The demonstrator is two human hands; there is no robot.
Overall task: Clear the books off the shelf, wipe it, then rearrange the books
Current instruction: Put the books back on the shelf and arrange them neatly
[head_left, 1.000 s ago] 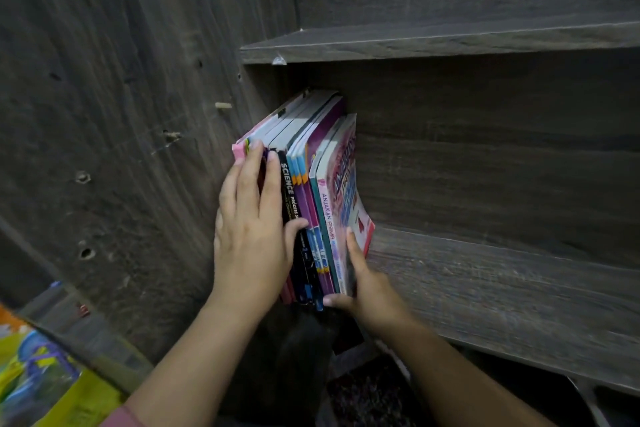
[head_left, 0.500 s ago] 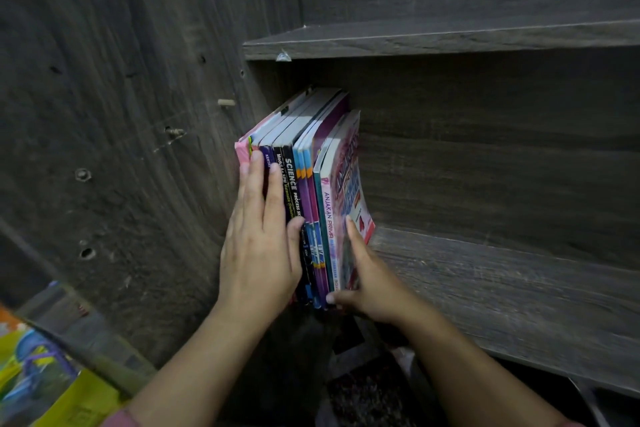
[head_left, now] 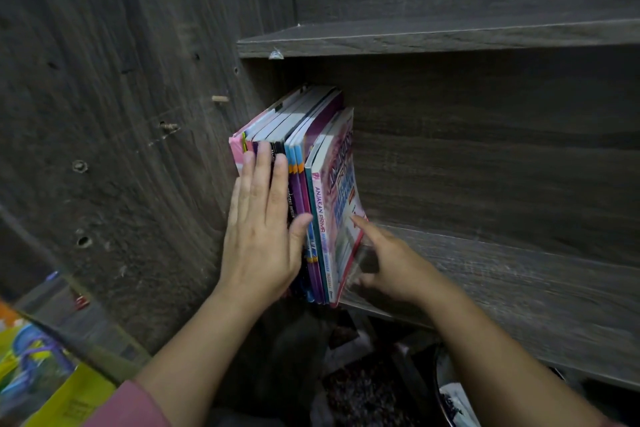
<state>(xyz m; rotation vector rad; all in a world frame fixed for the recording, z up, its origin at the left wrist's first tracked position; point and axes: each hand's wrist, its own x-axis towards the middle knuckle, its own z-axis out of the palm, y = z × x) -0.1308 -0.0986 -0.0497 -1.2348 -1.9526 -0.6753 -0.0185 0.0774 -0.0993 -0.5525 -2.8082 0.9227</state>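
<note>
Several thin books [head_left: 313, 191] stand upright at the left end of the dark wooden shelf [head_left: 485, 274], leaning against the side panel. My left hand [head_left: 265, 229] lies flat against their spines, fingers straight, thumb on a purple spine. My right hand [head_left: 391, 262] is at the right of the stack, its index finger stretched out and touching the cover of the rightmost book, the white and pink one [head_left: 341, 204]. That cover bows outward near its bottom.
An upper shelf board [head_left: 433, 36] runs above the books. The side panel [head_left: 121, 149] on the left has pegs and holes. Colourful books or papers [head_left: 38, 374] lie at the bottom left. Dark clutter sits below the shelf.
My left hand has slid up the spines and flattened. My right hand has moved from the bottom corner of the stack to the rightmost cover, index finger extended.
</note>
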